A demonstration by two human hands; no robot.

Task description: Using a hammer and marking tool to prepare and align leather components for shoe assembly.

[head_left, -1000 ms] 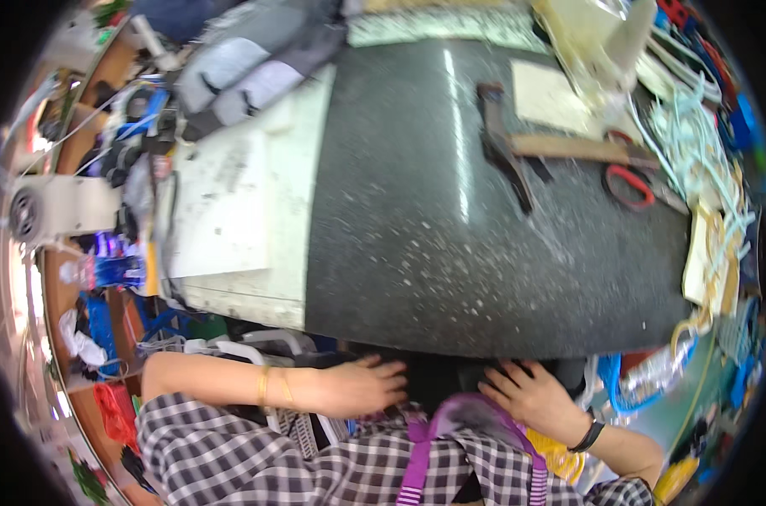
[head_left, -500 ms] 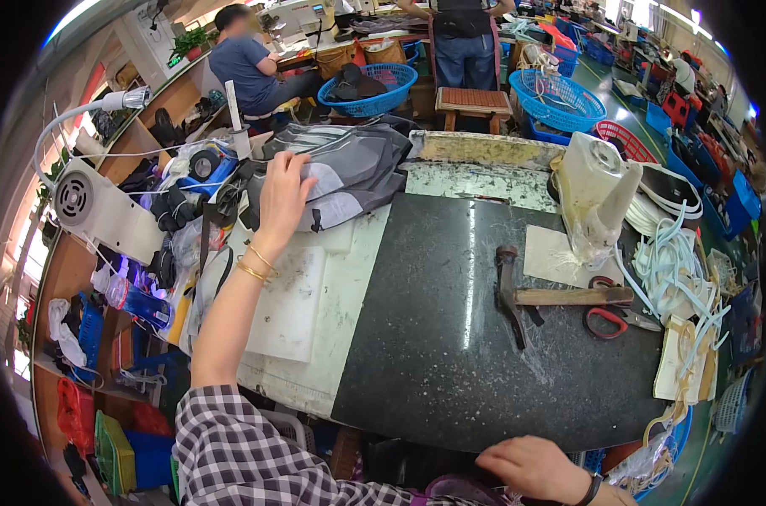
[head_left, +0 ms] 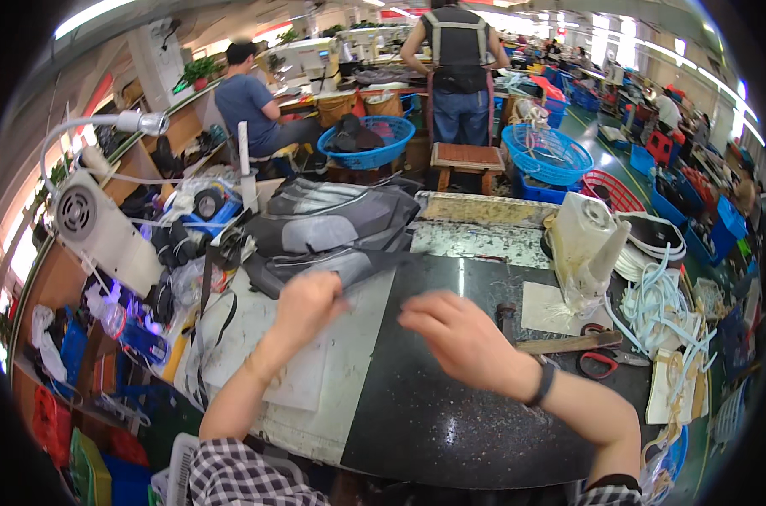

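Note:
A pile of grey and black sewn fabric pieces (head_left: 319, 229) lies at the back left of the table. One dark grey fabric piece (head_left: 359, 265) extends toward me from its near side. My left hand (head_left: 307, 308) is closed at the near edge of this piece, its fingertips blurred. To the right, my right hand (head_left: 463, 341) hovers over the black mat (head_left: 400, 396) with bent fingers, near the piece's right end. Blur hides whether those fingers hold anything. A hammer (head_left: 568, 341), partly covered by my right hand, lies beside red-handled scissors (head_left: 602, 363).
A whitish container with a spout (head_left: 587, 244) stands on a beige card (head_left: 556, 309). Pale strips (head_left: 659, 295) lie tangled at the right edge. A white board (head_left: 298, 384) is under my left forearm. A lamp (head_left: 138, 123) arches at left; two people are beyond the table.
My left hand has come off the top of the pile and nearer to me, with one fabric piece drawn forward. My right hand has risen from the table's front edge to over the mat.

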